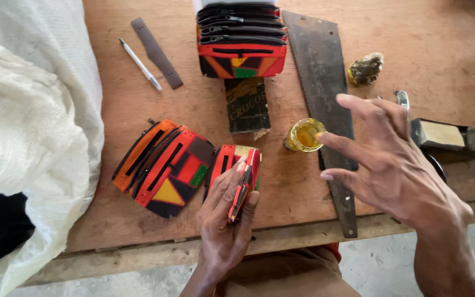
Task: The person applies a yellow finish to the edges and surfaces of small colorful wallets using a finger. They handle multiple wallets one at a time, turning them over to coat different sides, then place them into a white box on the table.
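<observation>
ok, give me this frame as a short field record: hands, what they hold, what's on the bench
left hand: grips a red patchwork pouch edge-up
right hand: open, fingers spread, above the saw blade, holding nothing
nearest right hand: small jar of yellow liquid
saw blade: flat on the wooden bench
pouch stacks: one fanned at left, one at the far edge
also: pen, dark strip

A small red patchwork leather purse [241, 179] with black, green and yellow panels and a black zip stands on its edge at the near side of the wooden bench, gripped in the left hand [224, 220]. A small open glass jar of yellow liquid [303, 135] stands upright on the bench, just beside the spread fingers of the right hand [397, 165]
</observation>
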